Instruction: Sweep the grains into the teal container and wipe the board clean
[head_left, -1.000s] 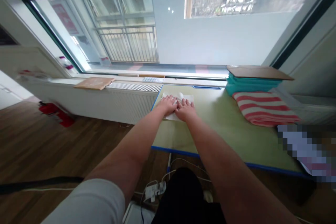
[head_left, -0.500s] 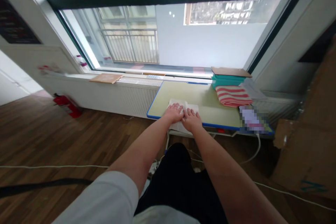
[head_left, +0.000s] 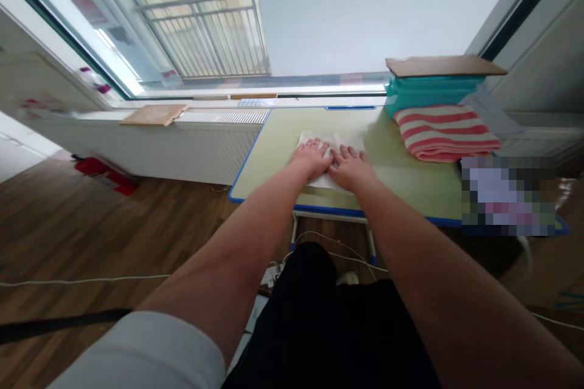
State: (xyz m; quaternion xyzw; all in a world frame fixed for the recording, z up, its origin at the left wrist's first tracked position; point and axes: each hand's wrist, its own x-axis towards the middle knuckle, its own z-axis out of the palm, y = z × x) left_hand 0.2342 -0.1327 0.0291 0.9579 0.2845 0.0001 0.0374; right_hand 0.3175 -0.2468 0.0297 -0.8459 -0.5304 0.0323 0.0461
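A thin white sheet (head_left: 356, 141), paper or cloth, lies on the pale green tabletop (head_left: 410, 185) with its blue edging. Flat on its left half rests my left hand (head_left: 312, 157), fingers stretched out and pointing away from me. My right hand (head_left: 350, 167) presses on the sheet's right half with fingers spread. The thumbs meet near the middle. Neither hand grips anything; the part of the sheet beneath the palms is hidden.
A folded red-and-white striped towel (head_left: 447, 132) lies at the table's right, before a teal box (head_left: 433, 92) topped by cardboard. A blurred-out item (head_left: 506, 197) sits at the right corner. White cables (head_left: 337, 243) run across the floor under the table. Far left stands a red fire extinguisher (head_left: 104, 173).
Both hands and the sheet have slid forward, off the table's front edge and further onto the top. The view has moved closer and tilted down.
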